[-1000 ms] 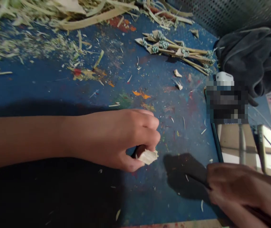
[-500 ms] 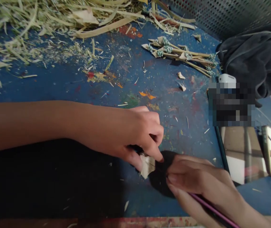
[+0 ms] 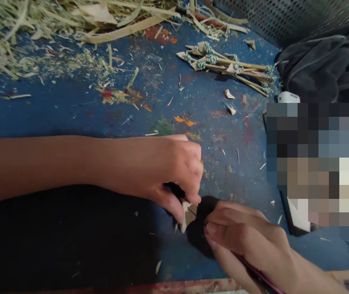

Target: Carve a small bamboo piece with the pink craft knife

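My left hand (image 3: 177, 169) reaches in from the left with its thumb and forefinger closed on a small pale, angular piece (image 3: 189, 217), which lies low at the blue tabletop. A thin dark line shows on the piece's face. To the right of it, my right hand (image 3: 247, 237) is closed in a pen-like grip round a slim purple stick (image 3: 263, 276). The stick's back end comes out below the palm. Its tip is hidden in dark shadow by the fingers, so I cannot tell whether it touches the piece.
Pale shavings and strips (image 3: 70, 24) heap along the back left. Thin sticks bound with green-and-white thread (image 3: 217, 61) lie at the back, near two small pale scraps (image 3: 229, 94). A dark cloth (image 3: 321, 69) lies at the right, above a pixelated area. A perforated metal wall (image 3: 254, 18) stands behind.
The view has shifted slightly. My right hand has moved a little left, closer to the pale piece. My left forefinger has drawn in, and the piece stays pinched.
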Demonstrator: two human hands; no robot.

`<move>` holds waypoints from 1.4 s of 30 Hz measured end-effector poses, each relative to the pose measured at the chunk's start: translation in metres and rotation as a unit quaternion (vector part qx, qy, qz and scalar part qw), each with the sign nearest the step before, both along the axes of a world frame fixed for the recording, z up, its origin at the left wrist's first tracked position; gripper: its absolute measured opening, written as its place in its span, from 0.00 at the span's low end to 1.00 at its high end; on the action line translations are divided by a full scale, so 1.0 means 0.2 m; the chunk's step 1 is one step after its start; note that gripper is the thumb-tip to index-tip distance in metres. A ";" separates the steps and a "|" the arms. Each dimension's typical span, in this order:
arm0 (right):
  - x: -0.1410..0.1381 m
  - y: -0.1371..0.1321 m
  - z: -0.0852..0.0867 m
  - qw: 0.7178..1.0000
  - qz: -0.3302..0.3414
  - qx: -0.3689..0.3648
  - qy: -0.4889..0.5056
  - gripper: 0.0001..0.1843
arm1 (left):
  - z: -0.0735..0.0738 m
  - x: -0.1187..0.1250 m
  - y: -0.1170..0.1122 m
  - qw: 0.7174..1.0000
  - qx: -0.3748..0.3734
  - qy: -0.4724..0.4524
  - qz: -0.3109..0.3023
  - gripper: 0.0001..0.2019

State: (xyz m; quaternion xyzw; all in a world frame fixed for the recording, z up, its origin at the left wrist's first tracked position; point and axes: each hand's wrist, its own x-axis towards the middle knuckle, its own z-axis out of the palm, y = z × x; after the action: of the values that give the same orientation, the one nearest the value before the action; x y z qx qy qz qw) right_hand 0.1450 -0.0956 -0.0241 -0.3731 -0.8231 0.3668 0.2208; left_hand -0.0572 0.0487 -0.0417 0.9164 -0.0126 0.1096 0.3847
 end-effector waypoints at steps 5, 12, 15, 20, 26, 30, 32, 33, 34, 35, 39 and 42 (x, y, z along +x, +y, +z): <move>-0.01 0.02 0.02 0.999 -0.001 -0.032 0.025 0.13 | -0.02 0.00 0.00 0.999 -0.013 -0.033 0.014 0.08; 0.01 0.00 -0.03 0.997 -0.003 0.004 0.083 0.14 | -0.02 0.00 0.01 1.000 -0.003 -0.030 -0.001 0.09; -0.01 0.01 -0.04 0.995 -0.011 0.025 0.092 0.14 | 0.00 0.00 0.02 1.000 -0.005 0.001 0.000 0.08; -0.01 0.03 -0.03 0.994 0.012 0.015 0.107 0.13 | 0.03 0.00 0.02 1.000 -0.005 0.025 -0.008 0.08; -0.01 0.03 -0.02 0.997 0.004 0.032 0.075 0.14 | 0.04 0.00 0.01 0.999 -0.013 0.043 -0.004 0.15; -0.03 0.04 0.00 0.998 0.024 0.041 0.051 0.13 | 0.04 0.01 -0.01 0.999 0.006 0.045 0.001 0.17; -0.03 0.04 0.02 0.998 0.028 0.039 0.031 0.14 | 0.04 0.03 -0.01 0.999 0.017 0.041 -0.003 0.17; -0.03 0.04 0.03 0.999 0.027 0.032 0.020 0.15 | 0.04 0.03 -0.01 0.999 0.023 0.036 -0.009 0.17; -0.04 0.04 0.04 1.000 0.020 0.020 0.012 0.16 | 0.05 0.04 -0.01 0.999 0.029 0.033 -0.014 0.16; -0.04 0.04 0.05 1.000 0.016 0.004 0.008 0.16 | 0.05 0.05 -0.01 0.999 0.032 0.033 -0.018 0.16; -0.04 0.04 0.09 0.999 0.019 -0.031 -0.002 0.16 | 0.06 0.06 0.00 0.998 0.022 0.057 -0.022 0.14; -0.03 0.04 0.11 0.998 0.032 -0.010 -0.060 0.17 | 0.06 0.06 0.00 0.998 0.008 0.056 -0.033 0.13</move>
State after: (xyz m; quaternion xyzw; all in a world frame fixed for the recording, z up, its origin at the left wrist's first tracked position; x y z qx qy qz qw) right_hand 0.1397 -0.0870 -0.0013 -0.3697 -0.8429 0.3586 0.1557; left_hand -0.0455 0.0484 -0.0292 0.9231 -0.0219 0.0457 0.3811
